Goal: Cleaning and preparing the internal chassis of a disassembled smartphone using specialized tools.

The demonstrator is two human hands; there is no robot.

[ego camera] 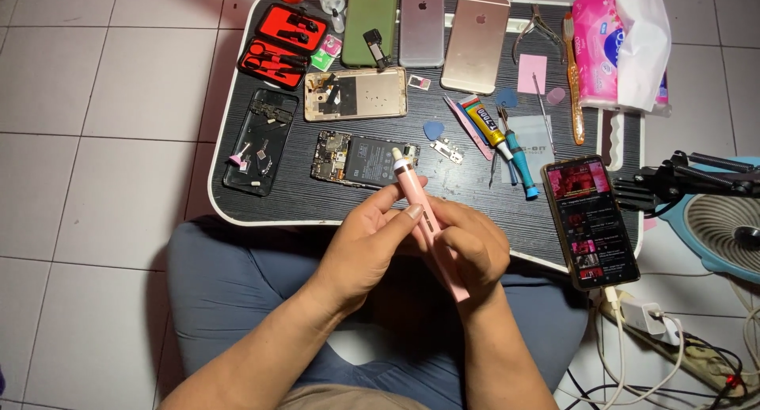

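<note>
Both bare forearms come up from the bottom of the view and converge in front of the seated person's lap, elbows wide, wrists close together. The left hand [366,240] lies palm turned inward, fingers curled loosely, its thumb stretched forward with the nail facing up. The right hand [469,248] sits just beside it, touching it, knuckles up and fingers folded tightly down into a fist-like grip. Both hands close around a slim pink pen-shaped plastic tool [423,220], which slants between them, its pale tip poking out beyond the left thumb.
</note>
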